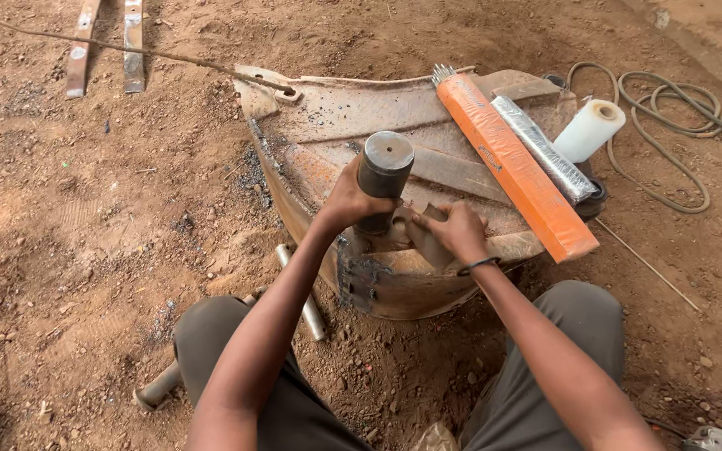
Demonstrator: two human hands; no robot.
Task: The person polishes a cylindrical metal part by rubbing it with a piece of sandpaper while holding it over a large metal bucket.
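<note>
The place was an outdoor metal repair yard, a rough welding workshop on open ground. The floor was bare reddish dirt (85, 217) with small stones and dark burnt spots. A big rusty steel part (353, 125) with torn edges lay on the ground. On it rested an orange pack of welding rods (516, 171), a silver wrapped bundle (545, 150) and a white roll (588, 130). A coiled cable (670, 108) lay in the dirt, and flat steel bars (106, 46) and metal pipes (307, 301) were scattered near.
</note>
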